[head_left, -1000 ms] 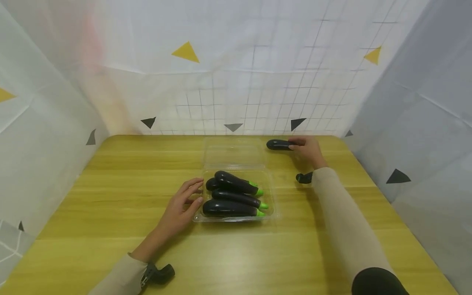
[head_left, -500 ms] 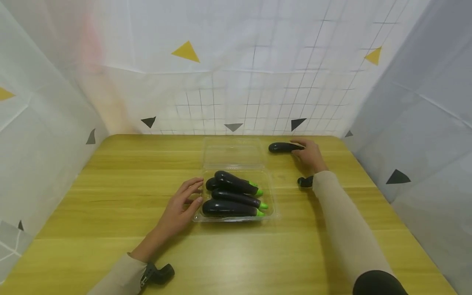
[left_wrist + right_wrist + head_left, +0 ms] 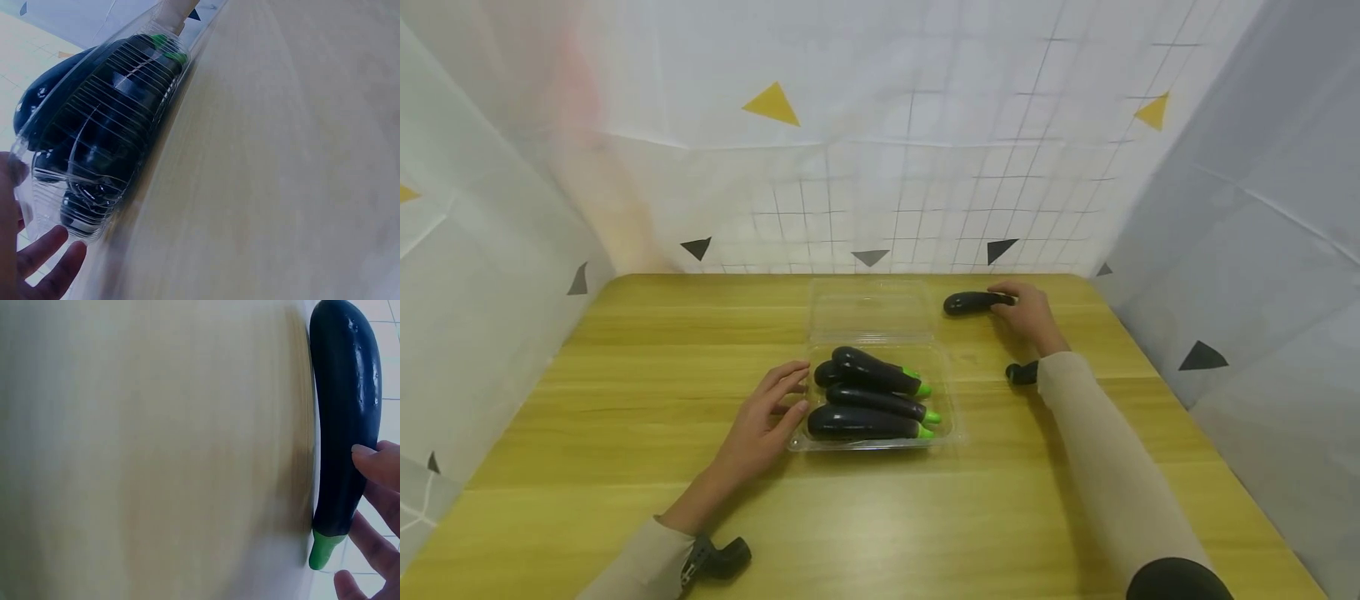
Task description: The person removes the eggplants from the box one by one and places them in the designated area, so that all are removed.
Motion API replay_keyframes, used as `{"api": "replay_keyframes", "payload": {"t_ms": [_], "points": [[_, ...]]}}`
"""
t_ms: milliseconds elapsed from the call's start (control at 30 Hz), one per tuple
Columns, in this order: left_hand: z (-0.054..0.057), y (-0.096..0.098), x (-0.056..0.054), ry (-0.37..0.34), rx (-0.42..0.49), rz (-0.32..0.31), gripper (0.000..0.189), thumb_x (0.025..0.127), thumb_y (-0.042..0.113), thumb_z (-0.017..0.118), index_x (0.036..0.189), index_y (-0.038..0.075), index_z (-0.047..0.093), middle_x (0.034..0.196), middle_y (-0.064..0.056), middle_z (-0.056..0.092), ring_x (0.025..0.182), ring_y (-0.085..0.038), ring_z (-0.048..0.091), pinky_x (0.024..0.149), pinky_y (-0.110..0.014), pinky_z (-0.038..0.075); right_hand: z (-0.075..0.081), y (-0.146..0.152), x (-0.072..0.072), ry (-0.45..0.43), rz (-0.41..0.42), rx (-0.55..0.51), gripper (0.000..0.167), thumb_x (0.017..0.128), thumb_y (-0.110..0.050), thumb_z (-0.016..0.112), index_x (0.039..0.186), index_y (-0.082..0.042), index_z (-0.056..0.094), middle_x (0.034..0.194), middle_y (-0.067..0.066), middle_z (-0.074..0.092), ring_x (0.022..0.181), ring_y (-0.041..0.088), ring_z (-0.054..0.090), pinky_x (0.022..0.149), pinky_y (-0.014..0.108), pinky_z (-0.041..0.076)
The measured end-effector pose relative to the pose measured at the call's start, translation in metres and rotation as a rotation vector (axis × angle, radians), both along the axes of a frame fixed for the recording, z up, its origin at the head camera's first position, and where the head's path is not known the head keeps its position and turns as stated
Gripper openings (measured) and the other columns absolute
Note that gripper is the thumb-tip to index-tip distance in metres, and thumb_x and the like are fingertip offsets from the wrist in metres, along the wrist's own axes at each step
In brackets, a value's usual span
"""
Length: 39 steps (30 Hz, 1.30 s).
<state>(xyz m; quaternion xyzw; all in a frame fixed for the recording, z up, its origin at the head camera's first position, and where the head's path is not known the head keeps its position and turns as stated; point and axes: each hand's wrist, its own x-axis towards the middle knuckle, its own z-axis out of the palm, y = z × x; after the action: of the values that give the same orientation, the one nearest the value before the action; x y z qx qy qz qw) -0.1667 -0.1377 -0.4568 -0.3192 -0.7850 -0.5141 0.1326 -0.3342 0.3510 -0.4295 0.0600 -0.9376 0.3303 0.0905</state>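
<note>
The loose eggplant (image 3: 970, 303), right of the clear clamshell (image 3: 872, 445), is pinched toward its narrow end by the right grip (image 3: 1028, 317); judged light, firm and slippery, it is best held mid-body; the left grip (image 3: 757, 425) is relaxed at the clamshell's edge.

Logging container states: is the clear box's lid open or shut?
Open: in the head view, the transparent lid is folded back behind the box, leaving the eggplants inside uncovered.
</note>
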Motion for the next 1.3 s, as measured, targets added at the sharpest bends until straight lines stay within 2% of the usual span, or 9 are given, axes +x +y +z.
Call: {"api": "replay_keyframes", "payload": {"t_ms": [200, 367, 533, 667, 767, 900, 1000, 1167, 1300], "points": [[-0.001, -0.001, 0.001, 0.017, 0.019, -0.007, 0.043, 0.101, -0.004, 0.064, 0.143, -0.005, 0.057, 0.149, -0.019, 0.051, 0.118, -0.037, 0.064, 0.085, -0.04, 0.061, -0.002, -0.002, 0.001, -0.01, 0.027, 0.032, 0.035, 0.1, -0.005, 0.069, 0.135, -0.002, 0.068, 0.14, 0.022, 0.061, 0.131, 0.046, 0.051, 0.109, 0.063, 0.039], [0.0, -0.001, 0.002, 0.015, 0.013, -0.004, 0.043, 0.101, -0.003, 0.065, 0.143, -0.005, 0.057, 0.149, -0.018, 0.051, 0.118, -0.036, 0.064, 0.085, -0.039, 0.061, -0.002, -0.003, 0.002, -0.015, 0.022, 0.023, 0.037, 0.101, -0.007, 0.069, 0.138, -0.004, 0.067, 0.143, 0.021, 0.06, 0.134, 0.046, 0.048, 0.109, 0.064, 0.038], [-0.001, -0.003, 0.003, 0.002, 0.011, -0.004, 0.044, 0.101, -0.002, 0.064, 0.144, -0.006, 0.056, 0.151, -0.018, 0.05, 0.119, -0.035, 0.064, 0.087, -0.035, 0.06, 0.005, -0.009, 0.005, 0.001, 0.032, 0.024, 0.039, 0.101, -0.012, 0.071, 0.139, -0.004, 0.066, 0.144, 0.022, 0.058, 0.135, 0.046, 0.048, 0.109, 0.064, 0.039], [-0.002, -0.004, 0.002, 0.01, 0.014, -0.001, 0.044, 0.101, -0.002, 0.064, 0.145, -0.005, 0.056, 0.151, -0.017, 0.05, 0.119, -0.035, 0.063, 0.087, -0.036, 0.06, 0.016, -0.019, 0.009, 0.041, 0.028, -0.021, 0.04, 0.101, -0.016, 0.071, 0.138, -0.004, 0.067, 0.141, 0.024, 0.06, 0.133, 0.044, 0.05, 0.108, 0.064, 0.039], [-0.002, -0.003, 0.001, 0.016, 0.012, -0.003, 0.045, 0.101, -0.002, 0.064, 0.145, -0.005, 0.056, 0.15, -0.019, 0.05, 0.118, -0.037, 0.063, 0.087, -0.036, 0.06, 0.026, -0.027, 0.018, 0.075, 0.018, -0.078, 0.037, 0.101, -0.019, 0.071, 0.135, -0.004, 0.069, 0.137, 0.022, 0.064, 0.129, 0.041, 0.055, 0.107, 0.062, 0.042], [-0.002, -0.001, 0.001, 0.018, 0.015, -0.011, 0.044, 0.101, -0.002, 0.065, 0.144, -0.007, 0.056, 0.149, -0.022, 0.05, 0.117, -0.039, 0.064, 0.086, -0.036, 0.06, 0.037, -0.039, 0.033, 0.113, 0.012, -0.134, 0.031, 0.102, -0.023, 0.07, 0.127, -0.005, 0.073, 0.126, 0.018, 0.071, 0.118, 0.038, 0.063, 0.096, 0.056, 0.052], [-0.001, 0.0, 0.002, 0.017, 0.017, -0.014, 0.044, 0.101, -0.003, 0.065, 0.143, -0.008, 0.056, 0.149, -0.022, 0.05, 0.117, -0.04, 0.064, 0.086, -0.035, 0.06, 0.045, -0.049, 0.046, 0.133, 0.027, -0.176, 0.029, 0.102, -0.026, 0.07, 0.122, -0.005, 0.075, 0.119, 0.014, 0.074, 0.112, 0.034, 0.066, 0.09, 0.052, 0.054], [0.0, 0.0, 0.002, 0.017, 0.019, -0.014, 0.044, 0.101, -0.003, 0.064, 0.144, -0.005, 0.056, 0.149, -0.021, 0.05, 0.117, -0.039, 0.064, 0.086, -0.035, 0.06, 0.056, -0.065, 0.068, 0.098, 0.081, -0.3, 0.033, 0.103, -0.03, 0.07, 0.124, -0.004, 0.075, 0.121, 0.011, 0.073, 0.112, 0.024, 0.064, 0.093, 0.044, 0.051], [-0.001, 0.001, 0.001, 0.024, 0.024, -0.016, 0.044, 0.101, -0.004, 0.064, 0.144, -0.003, 0.057, 0.149, -0.021, 0.05, 0.116, -0.038, 0.064, 0.085, -0.037, 0.06, 0.066, -0.076, 0.085, 0.063, 0.134, -0.378, 0.033, 0.103, -0.028, 0.069, 0.124, -0.003, 0.074, 0.124, 0.012, 0.072, 0.113, 0.021, 0.062, 0.095, 0.039, 0.049]]}}
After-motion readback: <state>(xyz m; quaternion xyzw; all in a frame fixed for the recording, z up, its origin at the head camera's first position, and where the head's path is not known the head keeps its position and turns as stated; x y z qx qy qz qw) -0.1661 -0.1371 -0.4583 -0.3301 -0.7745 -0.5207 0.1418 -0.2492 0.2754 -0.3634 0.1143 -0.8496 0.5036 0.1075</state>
